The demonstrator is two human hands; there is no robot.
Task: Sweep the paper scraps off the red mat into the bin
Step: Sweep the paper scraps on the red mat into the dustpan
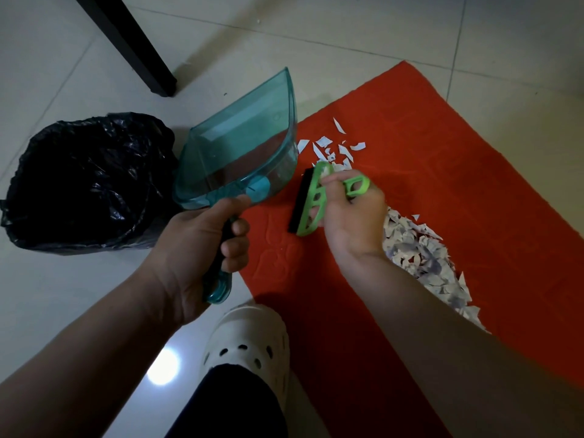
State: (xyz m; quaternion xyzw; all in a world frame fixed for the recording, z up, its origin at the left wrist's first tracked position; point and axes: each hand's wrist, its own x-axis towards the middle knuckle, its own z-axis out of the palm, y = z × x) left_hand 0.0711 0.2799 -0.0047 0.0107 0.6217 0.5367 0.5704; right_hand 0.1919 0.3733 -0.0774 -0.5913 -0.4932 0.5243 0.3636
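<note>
A red mat [442, 172] lies on the tiled floor. A small scatter of white paper scraps [331, 147] sits near its left edge, and a larger heap of scraps [423, 254] lies beside my right wrist. My right hand [350, 216] grips a green squeegee [311, 200] with a black blade, held over the mat just below the small scatter. My left hand [202, 248] grips the handle of a clear teal dustpan [240, 147], tilted up at the mat's left edge. The bin [85, 181], lined with a black bag, stands to the left of the dustpan.
A black furniture leg [132, 49] stands on the floor beyond the bin. My foot in a white clog [249, 339] rests at the mat's near left corner, with a dark trouser leg [234, 406] above it. A light glare [162, 366] shines on the tiles.
</note>
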